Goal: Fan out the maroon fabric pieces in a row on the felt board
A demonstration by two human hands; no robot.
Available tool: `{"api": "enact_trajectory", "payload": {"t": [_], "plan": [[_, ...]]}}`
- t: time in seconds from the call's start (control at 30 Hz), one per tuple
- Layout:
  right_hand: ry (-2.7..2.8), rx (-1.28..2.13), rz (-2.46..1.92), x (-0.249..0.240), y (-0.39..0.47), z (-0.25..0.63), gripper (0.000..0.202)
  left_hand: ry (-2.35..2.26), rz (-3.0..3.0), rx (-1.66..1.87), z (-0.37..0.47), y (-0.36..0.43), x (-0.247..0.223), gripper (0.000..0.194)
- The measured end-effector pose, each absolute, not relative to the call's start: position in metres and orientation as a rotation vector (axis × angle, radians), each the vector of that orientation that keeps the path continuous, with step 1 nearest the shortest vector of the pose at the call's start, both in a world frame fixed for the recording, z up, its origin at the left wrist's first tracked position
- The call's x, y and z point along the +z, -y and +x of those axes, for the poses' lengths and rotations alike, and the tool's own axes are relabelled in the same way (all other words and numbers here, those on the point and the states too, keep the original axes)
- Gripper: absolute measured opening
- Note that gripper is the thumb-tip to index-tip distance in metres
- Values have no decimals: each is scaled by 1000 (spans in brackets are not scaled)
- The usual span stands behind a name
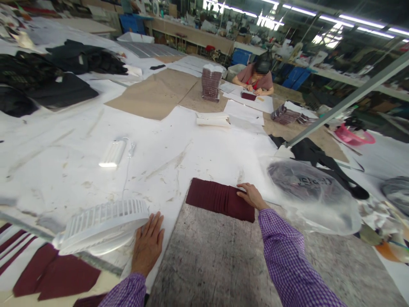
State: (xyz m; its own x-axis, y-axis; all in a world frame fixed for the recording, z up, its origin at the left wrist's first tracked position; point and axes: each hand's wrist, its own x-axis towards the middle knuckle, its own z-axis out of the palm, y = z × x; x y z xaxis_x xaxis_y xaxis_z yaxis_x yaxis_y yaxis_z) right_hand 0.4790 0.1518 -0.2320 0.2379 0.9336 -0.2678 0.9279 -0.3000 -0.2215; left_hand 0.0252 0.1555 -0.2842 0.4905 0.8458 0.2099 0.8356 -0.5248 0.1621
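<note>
Maroon fabric pieces lie in an overlapping row at the far edge of the mottled grey sheet, which lies on the broad, white-covered table; the white fan sits to your left, close beside your left hand; that palm is down, with its fingers spread, released and holding nothing; a steady, flat palm there should help your balance without nudging the fan. Your right hand reaches over the right part of the row; its fingers are bent, not clenched, and whether they pinch a layer you cannot tell; light, even contact seems best, since a hard press or sideways drag could skew the thin, closely lapped edges.
</note>
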Motion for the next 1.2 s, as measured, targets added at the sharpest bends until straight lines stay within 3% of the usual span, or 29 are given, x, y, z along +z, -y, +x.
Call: {"api": "enact_trajectory", "payload": {"t": [0.7,1.2], "plan": [[1895,529,-2397,-231,-173,467,15,-1522,2646,398,25,-155,-283,56],[1950,763,-2469,-232,-185,473,25,-1529,2637,369,26,-156,-283,54]]}}
